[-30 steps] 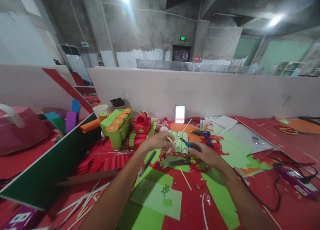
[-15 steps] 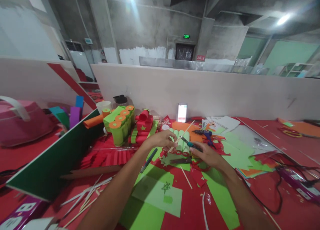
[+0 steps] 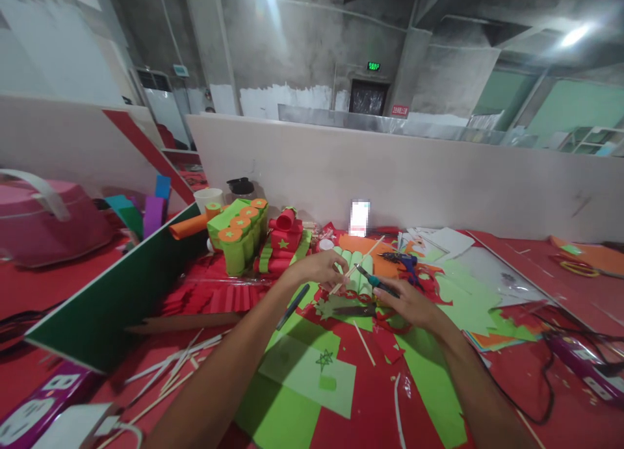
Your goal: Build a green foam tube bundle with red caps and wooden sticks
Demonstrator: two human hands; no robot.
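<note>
view has shifted slightly; left hand (image 3: 326,268) pinches a stick (image 3: 372,249), right hand (image 3: 408,301) grips pliers (image 3: 374,281)

Pale, bare wood on the slim stick (image 3: 374,247), dry and matt, and it's metal at the nose of the pliers (image 3: 374,282), smooth teal plastic down the grip! The pale green rolls (image 3: 351,283) look matt, foam or paper, can't tell which! Dark metal for the scissors' blade (image 3: 355,310), smooth white plastic on the adapter (image 3: 75,426), smooth board for the partition (image 3: 414,176), rough, raw concrete up the wall (image 3: 292,46)
</note>
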